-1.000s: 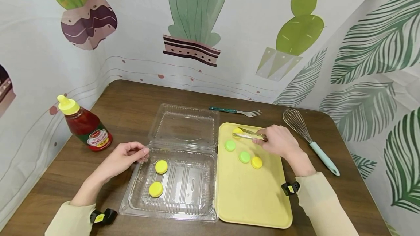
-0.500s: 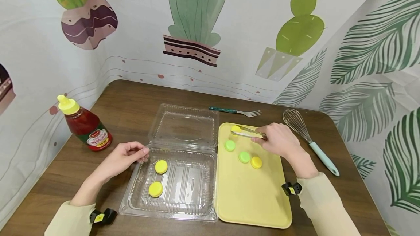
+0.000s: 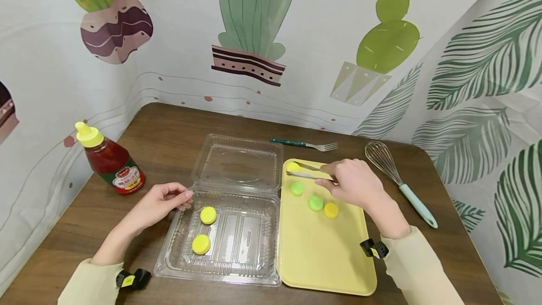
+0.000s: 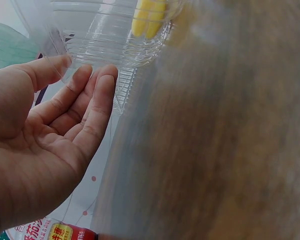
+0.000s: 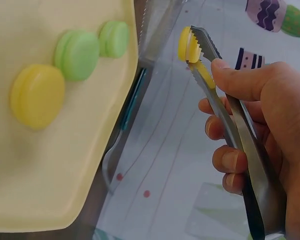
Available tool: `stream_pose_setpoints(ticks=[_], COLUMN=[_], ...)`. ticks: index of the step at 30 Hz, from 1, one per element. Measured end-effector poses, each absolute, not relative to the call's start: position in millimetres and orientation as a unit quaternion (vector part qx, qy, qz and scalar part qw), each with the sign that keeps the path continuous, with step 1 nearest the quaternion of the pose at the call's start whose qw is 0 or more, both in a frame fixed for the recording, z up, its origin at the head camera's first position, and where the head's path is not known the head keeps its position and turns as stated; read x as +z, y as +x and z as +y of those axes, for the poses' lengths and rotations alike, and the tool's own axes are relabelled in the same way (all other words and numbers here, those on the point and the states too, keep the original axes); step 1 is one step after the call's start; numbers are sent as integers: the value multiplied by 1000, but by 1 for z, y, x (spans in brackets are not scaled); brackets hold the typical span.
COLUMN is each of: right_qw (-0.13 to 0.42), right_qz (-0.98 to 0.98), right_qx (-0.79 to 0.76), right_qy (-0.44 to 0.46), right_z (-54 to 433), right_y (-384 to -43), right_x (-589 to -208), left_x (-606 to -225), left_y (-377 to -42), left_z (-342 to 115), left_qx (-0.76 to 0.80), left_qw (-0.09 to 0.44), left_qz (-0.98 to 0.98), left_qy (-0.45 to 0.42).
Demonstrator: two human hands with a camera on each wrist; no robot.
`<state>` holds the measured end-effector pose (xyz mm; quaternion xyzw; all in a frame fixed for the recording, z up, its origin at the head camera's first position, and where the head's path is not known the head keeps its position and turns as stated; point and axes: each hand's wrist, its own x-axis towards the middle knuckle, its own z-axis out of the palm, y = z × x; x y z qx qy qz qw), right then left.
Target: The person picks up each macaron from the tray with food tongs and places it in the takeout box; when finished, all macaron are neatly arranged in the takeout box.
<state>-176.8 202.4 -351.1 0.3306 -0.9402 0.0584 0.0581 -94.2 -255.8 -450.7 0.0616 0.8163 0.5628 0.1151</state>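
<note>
**Yellow cookie [image 5: 183,45] raised in the tongs [image 5: 265,190] over the yellow tray [image 3: 326,253]**

From my end, I have the right grip [image 3: 352,181] curled around the tongs, thumb along one arm and fingers wrapped round the other. The yellow cookie sits between their toothed tips; the right wrist view shows it past the tray's edge against the patterned cloth [image 5: 155,165], while the head view puts it over the tray's far-left corner. How firmly the tips bite, I can't tell.

A little nearer on the tray, by its left edge, lies a green cookie [image 3: 296,188]. Nearer again and to the right are another green cookie [image 3: 315,203] and a golden cookie [image 3: 331,210], just beside each other.

My left grip [image 3: 164,202] pinches the clear box [image 3: 262,258] at its far-left corner by the hinge, thumb on one side of the rim and fingertips on the other. The box sits along the tray's left side, its lid [image 3: 239,161] folded back to the far side. Inside, toward the left, I see a farther boxed cookie [image 3: 208,215] and a nearer boxed cookie [image 3: 201,244], both yellow.

A fork [image 3: 292,142] lies on the brown surface [image 3: 169,145] beyond the tray, tines to the right. A whisk [image 3: 404,188] lies right of the tray, handle toward the near side. A red sauce bottle [image 3: 112,159] stands at the left.
</note>
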Motion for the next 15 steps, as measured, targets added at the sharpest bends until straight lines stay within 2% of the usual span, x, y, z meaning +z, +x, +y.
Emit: stream_pose_setpoints(ticks=[8,15], right_qw=[86,87], right_qz=[-924,-916], right_qx=[40,34], right_qy=[372,389], right_z=[187,173], right_y=[-167,-157], right_x=[-346,-341], left_x=[-451,-451], left_y=[-94,-95], left_z=[-256,-256], left_qx=[563,564], left_qw=[117,118], left_qz=[816,815], left_qy=[60,61])
